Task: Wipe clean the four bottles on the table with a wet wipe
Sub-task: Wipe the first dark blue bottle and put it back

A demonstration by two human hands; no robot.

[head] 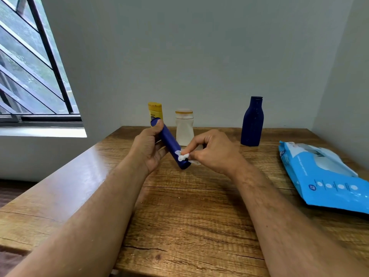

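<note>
A brown wood-grain table (189, 206) fills the lower view, pushed into a corner of grey walls, with a barred window (34, 62) to the left. At the table's right edge lies a flat light-blue plastic pack of wet wipes (327, 176). Standing at the back right is a tall dark-blue bottle with a narrow neck (252, 122). Near the back centre stands a white waisted bottle with a pale yellow cap (184, 126), and just left of it a yellow bottle (155, 110), partly hidden. Two bare forearms reach in from below. The left hand (148, 148) grips a slim dark-blue cylindrical bottle (171, 145), fingers curled round it, thumb near its upper end (it is tilted, above the table). The right hand (211, 150) pinches a small crumpled white wet wipe (183, 156) against the bottle's lower end, fingertips together.
</note>
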